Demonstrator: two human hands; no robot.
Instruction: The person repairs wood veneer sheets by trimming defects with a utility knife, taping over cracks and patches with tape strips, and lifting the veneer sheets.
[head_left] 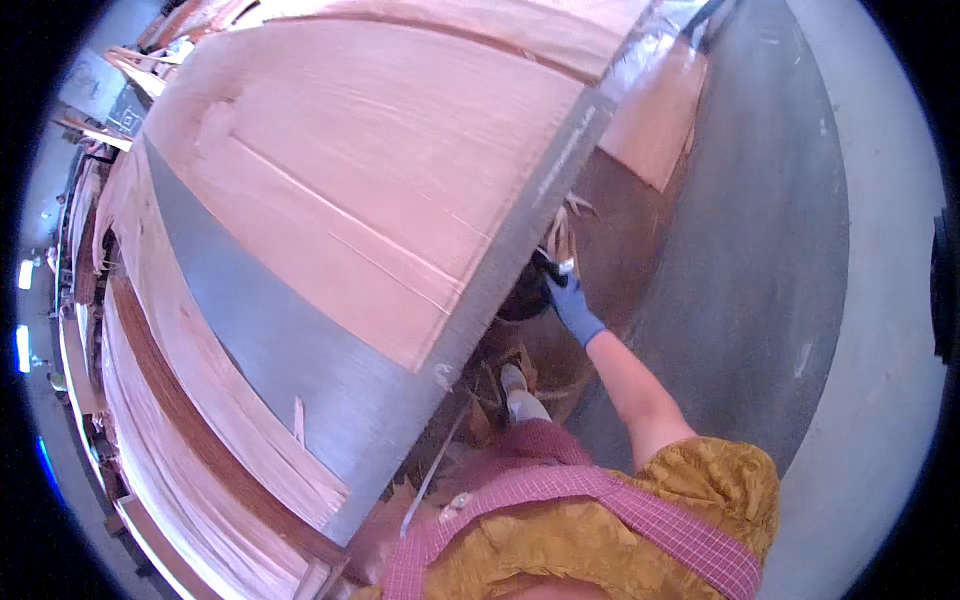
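My right hand (568,300) wears a blue glove with dark fingers and reaches down beside the metal edge (520,220) of the worktable. Its fingers look curled beside a dark round object (525,298) partly under the edge; what they hold, if anything, I cannot make out. Pale thin strips (562,238) stick up just beyond the fingertips. On the table lies a large pinkish wood veneer sheet (360,190), with a long raised line across it. My left hand is out of view.
A grey metal strip (250,310) crosses the table, and more veneer sheets (190,440) are stacked to the left. Under the edge lie scraps (485,415) near my foot (515,380). A board (655,130) leans at the upper right above the grey floor (740,260).
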